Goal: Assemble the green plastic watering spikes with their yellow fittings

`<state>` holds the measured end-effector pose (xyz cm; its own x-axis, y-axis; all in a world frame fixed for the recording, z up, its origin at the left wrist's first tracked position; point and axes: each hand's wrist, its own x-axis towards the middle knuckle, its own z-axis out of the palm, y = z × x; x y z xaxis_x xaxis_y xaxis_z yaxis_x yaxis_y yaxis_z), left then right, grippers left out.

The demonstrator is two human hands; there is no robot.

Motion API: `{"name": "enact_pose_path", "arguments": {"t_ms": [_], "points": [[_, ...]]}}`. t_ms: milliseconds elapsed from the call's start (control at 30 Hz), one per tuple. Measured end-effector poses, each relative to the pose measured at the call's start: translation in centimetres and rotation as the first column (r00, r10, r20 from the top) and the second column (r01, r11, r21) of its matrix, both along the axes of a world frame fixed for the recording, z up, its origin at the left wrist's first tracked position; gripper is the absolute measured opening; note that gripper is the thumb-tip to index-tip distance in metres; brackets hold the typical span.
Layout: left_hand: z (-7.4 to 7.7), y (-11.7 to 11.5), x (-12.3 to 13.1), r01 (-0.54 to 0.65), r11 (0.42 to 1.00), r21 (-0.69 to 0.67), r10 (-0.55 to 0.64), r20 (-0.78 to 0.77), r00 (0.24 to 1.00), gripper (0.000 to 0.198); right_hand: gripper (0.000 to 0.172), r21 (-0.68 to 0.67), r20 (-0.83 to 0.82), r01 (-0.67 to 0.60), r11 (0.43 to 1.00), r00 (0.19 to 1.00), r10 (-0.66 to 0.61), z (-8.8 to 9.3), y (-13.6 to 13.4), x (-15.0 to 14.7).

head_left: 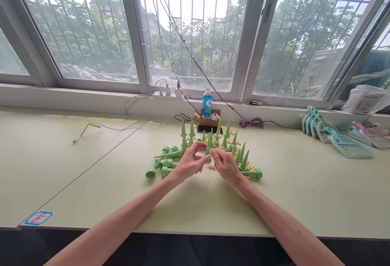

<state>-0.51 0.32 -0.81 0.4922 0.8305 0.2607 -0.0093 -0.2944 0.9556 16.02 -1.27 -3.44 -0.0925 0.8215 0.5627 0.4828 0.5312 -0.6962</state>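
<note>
a bottle of blue liquid (207, 104) stands upright at an open cardboard box (210, 122), whether in it or behind it is hard to tell; a flat black object (207, 129) lies just in front of the bottle; to its left, white plugs (167, 91) sit by the sill (115, 97); farther left of it lies a pale cable (81, 132) with a yellow tag (95, 125); right of the bottle, a red-and-black cable (251, 123) lies coiled; well to the bottle's right are a pale blue pack (349, 144), a pink pack (371, 135) and a white plastic bag (367, 98); behind the bottle, trees (307, 34) show through barred windows
</note>
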Motion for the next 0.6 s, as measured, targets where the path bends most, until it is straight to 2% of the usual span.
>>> {"name": "enact_pose_path", "arguments": {"t_ms": [600], "points": [[0.38,-0.19,-0.06,-0.001,1.000,0.020,0.002,-0.046,0.999,0.040,0.045,0.022,0.032,0.001,1.000,0.999,-0.002,0.14,-0.18,-0.07]]}}
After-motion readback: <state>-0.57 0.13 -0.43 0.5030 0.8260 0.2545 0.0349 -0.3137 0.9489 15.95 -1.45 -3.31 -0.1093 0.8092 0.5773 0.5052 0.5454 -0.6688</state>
